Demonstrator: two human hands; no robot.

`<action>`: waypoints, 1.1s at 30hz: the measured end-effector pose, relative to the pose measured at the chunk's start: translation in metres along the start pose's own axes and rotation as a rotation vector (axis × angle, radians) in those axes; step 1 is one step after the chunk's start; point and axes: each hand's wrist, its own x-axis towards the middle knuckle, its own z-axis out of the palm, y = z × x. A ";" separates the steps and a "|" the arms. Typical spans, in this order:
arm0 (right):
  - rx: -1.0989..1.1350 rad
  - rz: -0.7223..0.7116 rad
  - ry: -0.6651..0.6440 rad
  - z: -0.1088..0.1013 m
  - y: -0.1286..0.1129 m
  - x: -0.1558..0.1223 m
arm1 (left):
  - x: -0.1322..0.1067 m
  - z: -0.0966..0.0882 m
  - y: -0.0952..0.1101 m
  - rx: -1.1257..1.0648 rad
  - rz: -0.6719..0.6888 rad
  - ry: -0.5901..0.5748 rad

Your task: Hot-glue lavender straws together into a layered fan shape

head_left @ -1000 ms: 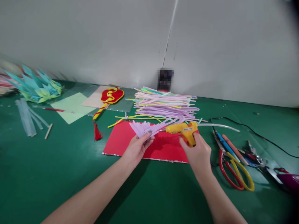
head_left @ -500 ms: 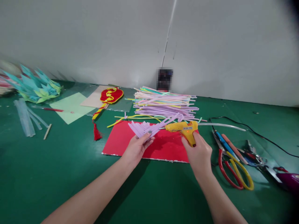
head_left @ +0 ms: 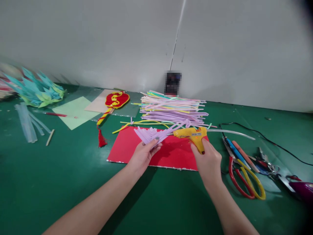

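Note:
My left hand is closed on a fan-shaped bundle of lilac pipe cleaners, held above a red board. Wrapped around the handle of a yellow hot glue gun is my right hand. The gun points left, and its metal nozzle meets the right side of the pipe cleaners; whether it touches them I cannot tell. From the gun's back end a long clear glue stick sticks out to the right.
Behind the board lies a pile of pastel pipe cleaners. Red-and-yellow-handled scissors and a black cable lie right. A red fan-shaped ornament with a tassel, green paper and a blue-green paper-like piece are left.
The clear glue stick reaches slightly less far behind the gun. Both hands have stayed almost in place.

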 end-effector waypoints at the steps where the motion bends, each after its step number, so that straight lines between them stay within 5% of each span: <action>1: 0.009 0.004 -0.003 0.000 0.000 -0.001 | 0.000 -0.001 0.000 0.001 0.002 -0.005; 15: 0.024 0.095 -0.018 -0.005 -0.001 0.005 | 0.001 -0.001 0.001 0.017 0.017 -0.008; 22: 0.086 0.285 -0.109 -0.013 -0.008 0.013 | 0.002 -0.003 0.001 0.125 0.116 -0.042; 33: 0.795 0.603 -0.279 -0.013 -0.012 0.006 | 0.000 -0.002 -0.002 0.263 0.125 -0.063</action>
